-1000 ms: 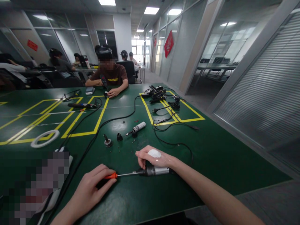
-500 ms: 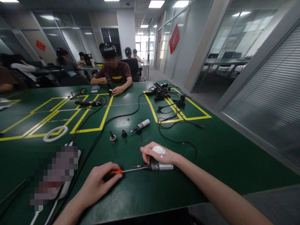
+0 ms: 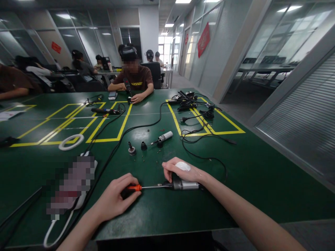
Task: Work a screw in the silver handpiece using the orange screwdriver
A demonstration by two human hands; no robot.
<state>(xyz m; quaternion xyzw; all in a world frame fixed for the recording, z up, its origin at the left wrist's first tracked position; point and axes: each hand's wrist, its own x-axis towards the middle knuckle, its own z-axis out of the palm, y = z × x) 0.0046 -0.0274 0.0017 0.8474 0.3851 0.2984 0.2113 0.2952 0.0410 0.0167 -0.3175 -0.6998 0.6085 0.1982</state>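
Note:
My left hand (image 3: 119,197) is closed around the orange handle of a screwdriver (image 3: 136,188), its thin metal shaft pointing right. The shaft's end meets the dark front part of a black-and-silver cylindrical tool (image 3: 190,185) lying level above the green table. My right hand (image 3: 180,169), with a white patch on its back, is curled over that tool from behind. Its fingertips are partly hidden behind the tool. A second silver cylindrical tool (image 3: 166,136) lies beyond my hands. Beside it stand a black cone-shaped cap (image 3: 143,145) and a round metal-and-black part (image 3: 132,149). Several tiny screws (image 3: 143,158) are scattered nearby.
At left lie a power strip (image 3: 95,170), partly blurred out, and a white ring (image 3: 71,142). Black cables (image 3: 154,124) run across the table (image 3: 251,184). Tangled black tools (image 3: 185,99) sit in yellow-taped boxes at the back right. A co-worker (image 3: 133,80) sits across the table.
The whole scene has shifted right and slightly up as my head turned. Both hands keep nearly the same hold, screwdriver against the tool.

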